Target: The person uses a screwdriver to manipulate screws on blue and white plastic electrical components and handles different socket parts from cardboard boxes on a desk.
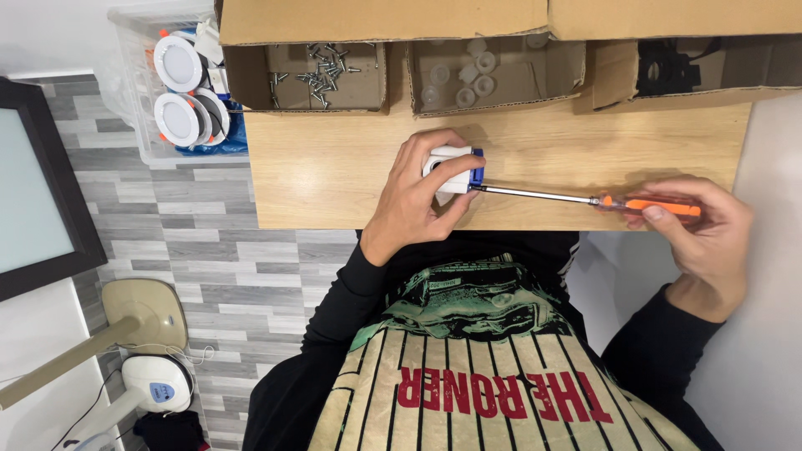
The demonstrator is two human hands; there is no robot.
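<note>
Fingers of the left hand point(415, 195) curl shut around a white-and-blue part point(455, 169) near the worktop's point(334, 179) front edge; right hand point(702, 230) fingers pinch the orange-handled screwdriver point(585, 199).

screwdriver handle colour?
Orange, translucent-looking, on the screwdriver gripped in the right hand. The head view shows it best.
</note>
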